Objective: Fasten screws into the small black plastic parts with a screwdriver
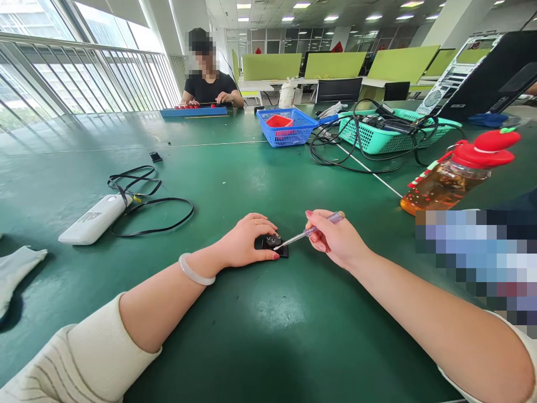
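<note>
A small black part (273,245) with a metal centre lies flat on the green table (260,324). My left hand (247,240) rests on it, fingers pressing it down. My right hand (335,239) grips a thin screwdriver (308,231) with a clear handle. Its metal tip points left and touches the middle of the black part.
A white power bank (94,219) with a looped black cable (153,204) lies at the left. A blue basket (287,127), a green basket (390,134) with tangled cables, and an amber bottle with a red lid (453,176) stand behind. Another person (208,78) sits at the far side.
</note>
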The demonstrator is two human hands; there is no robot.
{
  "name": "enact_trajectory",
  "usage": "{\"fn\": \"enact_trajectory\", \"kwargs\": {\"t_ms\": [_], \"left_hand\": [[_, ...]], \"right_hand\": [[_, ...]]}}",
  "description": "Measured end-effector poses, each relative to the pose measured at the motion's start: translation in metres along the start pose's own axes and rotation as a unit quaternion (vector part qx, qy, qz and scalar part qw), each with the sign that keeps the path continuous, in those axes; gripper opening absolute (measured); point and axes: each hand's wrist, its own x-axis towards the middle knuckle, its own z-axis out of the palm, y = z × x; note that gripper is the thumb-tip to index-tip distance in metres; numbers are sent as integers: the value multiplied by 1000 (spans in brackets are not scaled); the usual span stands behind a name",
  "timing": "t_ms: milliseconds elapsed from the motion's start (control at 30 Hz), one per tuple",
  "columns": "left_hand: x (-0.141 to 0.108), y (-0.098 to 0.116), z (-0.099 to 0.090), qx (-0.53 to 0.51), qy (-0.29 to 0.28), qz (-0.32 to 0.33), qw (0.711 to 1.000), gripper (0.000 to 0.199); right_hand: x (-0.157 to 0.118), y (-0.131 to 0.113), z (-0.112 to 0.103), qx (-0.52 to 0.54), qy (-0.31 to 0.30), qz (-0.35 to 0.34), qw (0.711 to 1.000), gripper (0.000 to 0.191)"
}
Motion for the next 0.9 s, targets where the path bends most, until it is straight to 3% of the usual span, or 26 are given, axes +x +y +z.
{"fn": "enact_trajectory", "kwargs": {"t_ms": [267,433,567,667,767,833,900], "left_hand": [[1,1,-1,5,2,8,1000,38],[1,0,-1,4,3,12,1000,35],[1,0,-1,5,7,11,1000,34],[1,1,-1,3,6,12,1000,33],[1,1,-1,2,6,8,1000,34],[1,1,0,0,9,7,1000,34],[1,1,0,-3,12,7,1000,33]], "right_hand": [[-1,3,2,22,41,-51,998,45],[-3,1,-3,-71,106,-142,982,42],[-12,-1,-5,-191,138,-230,944,37],[-23,-5,-3,-267,67,-320,907,35],[-31,-8,1,-351,-31,-409,842,30],[-32,-9,3,-383,-39,-444,809,29],[-30,-9,4,-400,-6,-438,805,31]]}}
